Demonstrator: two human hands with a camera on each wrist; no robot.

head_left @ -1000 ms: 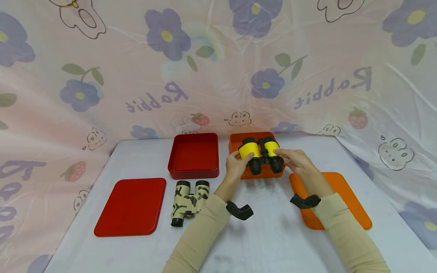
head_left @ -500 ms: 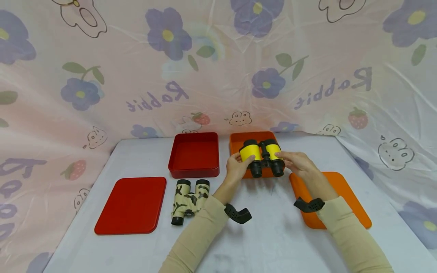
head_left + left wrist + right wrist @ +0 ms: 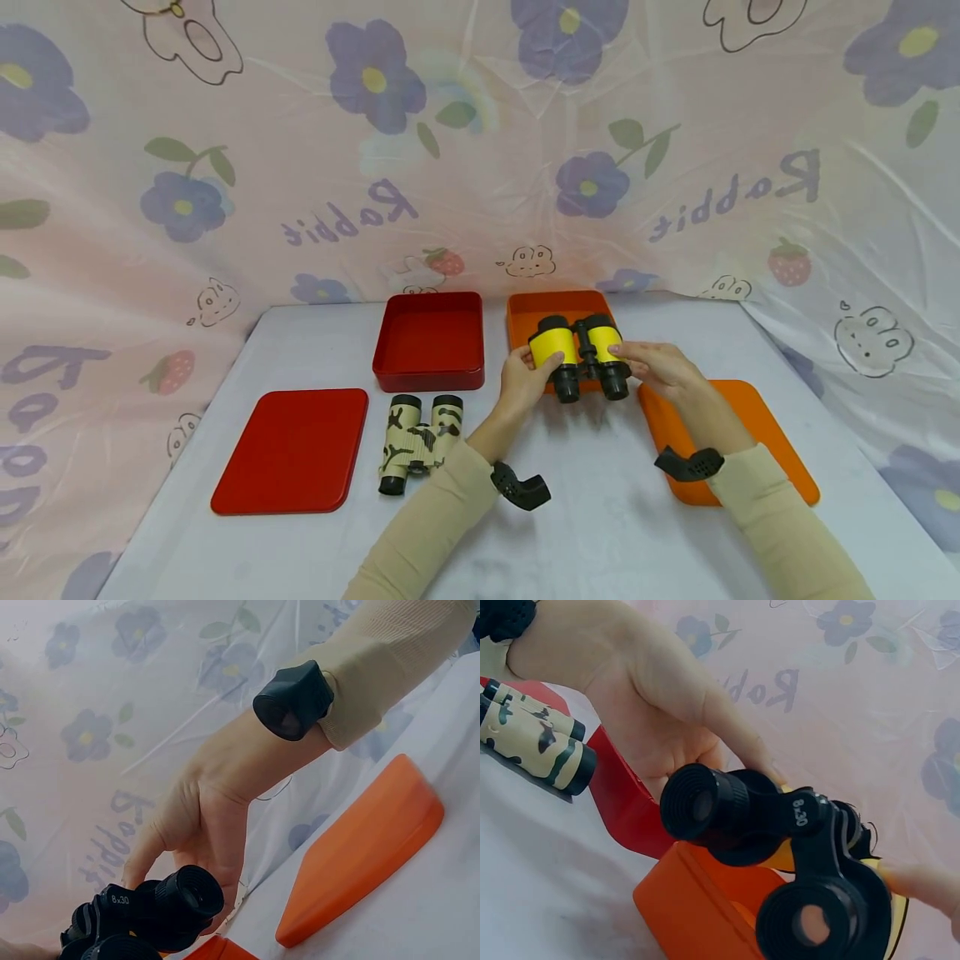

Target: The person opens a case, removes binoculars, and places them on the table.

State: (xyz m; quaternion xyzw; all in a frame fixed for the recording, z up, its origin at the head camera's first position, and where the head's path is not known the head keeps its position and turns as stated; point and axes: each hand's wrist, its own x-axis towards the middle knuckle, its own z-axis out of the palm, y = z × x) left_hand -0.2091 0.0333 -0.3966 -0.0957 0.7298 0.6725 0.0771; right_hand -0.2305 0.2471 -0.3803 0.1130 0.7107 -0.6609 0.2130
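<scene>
Yellow-and-black binoculars [image 3: 555, 346] are held by both hands over the near part of an open orange box [image 3: 558, 304], eyepieces toward me. The left hand [image 3: 523, 379] grips the left barrel, thumb on top. On the other side, the right hand [image 3: 660, 367] grips the right barrel between thumb and fingers. The marking "8x30" shows on the black bridge of the binoculars [image 3: 808, 814] in the right wrist view. How far they are above the box cannot be told from the head view.
Camouflage binoculars [image 3: 418, 433] lie near the left forearm. Behind them stands an open red box [image 3: 429, 337]. A red lid [image 3: 292, 450] lies at the left of the white table [image 3: 592, 525], an orange lid [image 3: 738, 433] at the right. A patterned curtain [image 3: 480, 150] hangs behind.
Both hands have drawn the yellow binoculars slightly toward the person and to the right, so more of the orange box's inside shows. Both hands keep their grip.
</scene>
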